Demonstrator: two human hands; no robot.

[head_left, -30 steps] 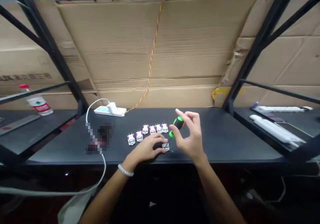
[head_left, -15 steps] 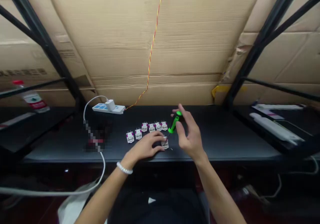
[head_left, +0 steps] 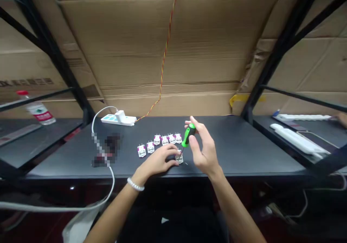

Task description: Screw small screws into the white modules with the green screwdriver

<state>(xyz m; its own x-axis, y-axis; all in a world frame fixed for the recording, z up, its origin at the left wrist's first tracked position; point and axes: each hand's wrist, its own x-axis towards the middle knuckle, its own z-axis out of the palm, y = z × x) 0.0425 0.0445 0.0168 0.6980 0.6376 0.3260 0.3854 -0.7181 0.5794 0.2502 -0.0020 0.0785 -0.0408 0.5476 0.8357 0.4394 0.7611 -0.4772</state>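
Observation:
My right hand (head_left: pixel 203 145) is closed round the handle of a green and black screwdriver (head_left: pixel 187 136), which tilts with its tip down on a small white plug-like part (head_left: pixel 179 157). Thumb and fingers of my left hand (head_left: pixel 161 158) hold that same part against the black tabletop. Just beyond my left hand lie several similar white parts (head_left: pixel 157 139) with purple sides and prongs, in a loose row. A tiny thin piece (head_left: pixel 186 163), perhaps a screw, is to the right of the held part.
A white power strip (head_left: pixel 119 118) with a plugged-in adapter lies at the back left. Its white cable (head_left: pixel 111 178) hangs over the front edge. A bottle (head_left: pixel 40 112) stands on the left and white bars (head_left: pixel 298 140) lie on the right, beyond black frame posts (head_left: pixel 273 60).
The screwdriver handle has turned in my right hand, now showing more black, and its top sits slightly lower. My left hand keeps its hold on the white part.

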